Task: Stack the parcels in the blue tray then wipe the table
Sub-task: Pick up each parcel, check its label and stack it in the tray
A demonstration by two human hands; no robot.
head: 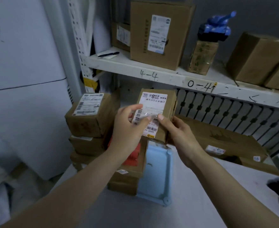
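Near the centre of the frame you hold a small cardboard parcel (158,112) up in both hands, its white shipping label facing you. Your left hand (128,127) grips its left edge, the fingers (135,108) curled over the label and the thumb pressed on the label's lower part. Your right hand (178,134) clasps the lower right corner, thumb on the front face, the other fingers wrapped behind it out of sight. The parcel is in the air, above the far end of the blue tray (158,170).

The tray lies on the white worktop (193,203) in the lower middle of the frame. Brown parcels fill its left side in a stack (127,180), and something red (133,155) sits among them, though your left forearm hides most of it, so what it is I cannot tell. The right part of the tray is bare.

To the left of the tray stands a taller pile of parcels (87,129); whether it rests in the tray or beside it is unclear. At centre right a long flat box (225,142) lies on the worktop. Across the upper frame runs a white shelf (151,71) carrying more boxes.
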